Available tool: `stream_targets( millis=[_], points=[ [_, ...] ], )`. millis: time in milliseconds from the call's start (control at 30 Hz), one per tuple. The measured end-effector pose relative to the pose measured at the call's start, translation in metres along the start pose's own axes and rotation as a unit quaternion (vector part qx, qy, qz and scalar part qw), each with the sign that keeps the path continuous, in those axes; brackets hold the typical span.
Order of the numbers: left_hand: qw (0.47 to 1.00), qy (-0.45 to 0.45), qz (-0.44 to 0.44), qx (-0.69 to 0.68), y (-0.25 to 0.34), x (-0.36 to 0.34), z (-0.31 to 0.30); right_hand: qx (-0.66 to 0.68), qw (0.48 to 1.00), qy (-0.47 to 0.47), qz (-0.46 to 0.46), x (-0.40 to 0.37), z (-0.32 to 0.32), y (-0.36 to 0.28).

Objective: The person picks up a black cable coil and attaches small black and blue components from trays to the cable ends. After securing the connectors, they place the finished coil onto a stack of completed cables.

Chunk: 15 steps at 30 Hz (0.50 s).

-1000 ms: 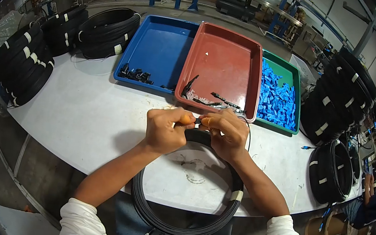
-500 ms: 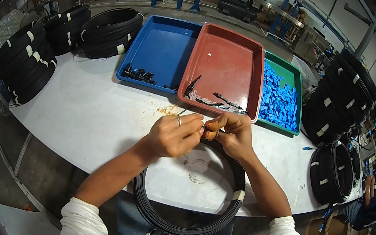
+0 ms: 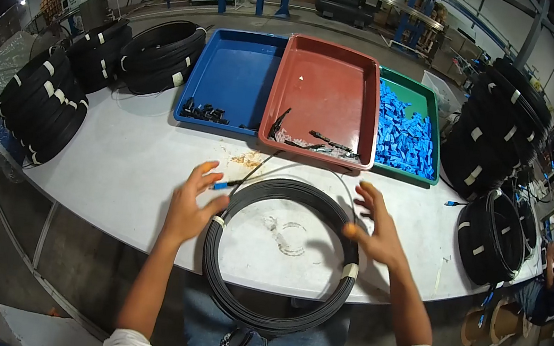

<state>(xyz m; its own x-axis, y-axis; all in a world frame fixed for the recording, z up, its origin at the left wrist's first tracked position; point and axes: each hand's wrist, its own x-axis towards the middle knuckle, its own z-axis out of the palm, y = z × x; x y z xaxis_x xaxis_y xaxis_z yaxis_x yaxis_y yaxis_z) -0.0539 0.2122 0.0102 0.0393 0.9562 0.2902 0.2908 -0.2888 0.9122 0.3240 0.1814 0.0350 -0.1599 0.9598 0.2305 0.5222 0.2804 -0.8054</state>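
A coil of black cable [image 3: 211, 257] lies in front of me, partly over the table's near edge, with pale tape bands round it. One cable end with a blue connector [image 3: 221, 185] points left beside the coil. My left hand [image 3: 190, 202] is open at the coil's left side, fingers apart, close to that connector. On the other side my right hand [image 3: 377, 230] is open too, its fingers spread near the coil's right rim. Orange-brown stains or covers show on some fingertips. A loose loop of cable rises behind the coil towards the red tray.
Past the coil stand a blue tray [image 3: 239, 34] with black parts, a red tray [image 3: 334, 54] with black and clear pieces, and a green tray [image 3: 434, 96] full of blue connectors. Black cable coils [image 3: 44, 107] are stacked left, more coils [image 3: 492, 131] right. Another person's hands [image 3: 552, 258] show far right.
My hands have parted from their pinch above the coil and moved to its two sides, fingers opening. The blue-tipped cable end now lies in view at the left.
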Motion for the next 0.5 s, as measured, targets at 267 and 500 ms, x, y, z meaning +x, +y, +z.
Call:
stream_targets(
  millis=[267,500],
  points=[
    [0.993,-0.099,0.025,0.054,0.03,-0.062,0.012,0.057,0.997,0.049,0.009,-0.074,0.047,-0.027],
    [0.993,-0.032,-0.026,-0.108,0.039,-0.122,0.018,0.17,0.977,0.117,0.057,-0.118,0.066,-0.056]
  ],
)
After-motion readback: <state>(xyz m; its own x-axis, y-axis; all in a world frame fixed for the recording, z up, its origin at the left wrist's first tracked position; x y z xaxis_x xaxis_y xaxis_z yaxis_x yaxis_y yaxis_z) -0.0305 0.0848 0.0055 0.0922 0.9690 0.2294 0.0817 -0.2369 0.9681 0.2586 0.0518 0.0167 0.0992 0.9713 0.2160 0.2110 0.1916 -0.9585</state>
